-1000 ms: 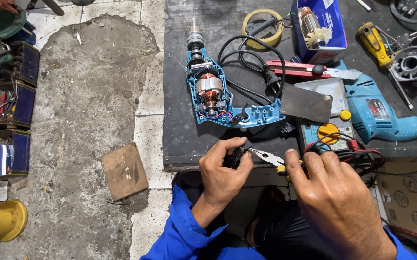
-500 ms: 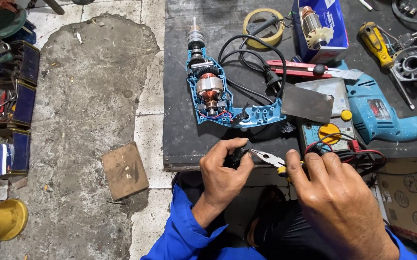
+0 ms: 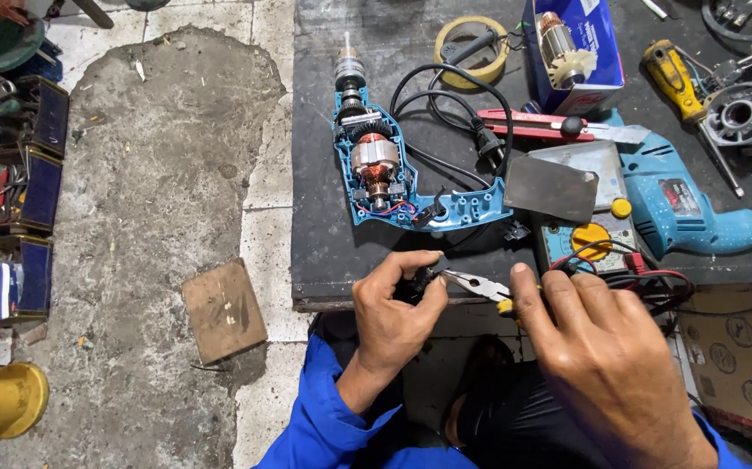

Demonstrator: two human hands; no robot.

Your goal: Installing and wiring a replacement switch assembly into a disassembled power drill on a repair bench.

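Landmark: the open drill (image 3: 393,174), blue shell half off, lying on the dark bench (image 3: 324,252) with its copper motor and gears showing.

Left hand (image 3: 393,317): just below the drill at the bench's front edge, fingers closed round a small black part (image 3: 417,282). Looks like a switch, but it's mostly hidden, so can't swear to it.

Right hand (image 3: 606,365): below and right of the drill, wrapped round the yellow handles of the pliers (image 3: 478,285). The tip is nearly closed and sits right at the black part. Whether it's actually pinching something there I can't tell.

Progress: my guess is roughly midway. The shell is already open, the black part is out of the drill and being worked on. Still not done: part back in, shell closed.

Cord (image 3: 445,95): black, looped just right of the drill's top end.

Meter (image 3: 597,239): right of the drill's grip, yellow dial, red and black leads trailing toward the right hand.

Second drill (image 3: 697,208): further right, still whole.

Tape roll (image 3: 471,52): above and right of the open drill.

Wood block (image 3: 224,310): on the floor, below left of the drill.
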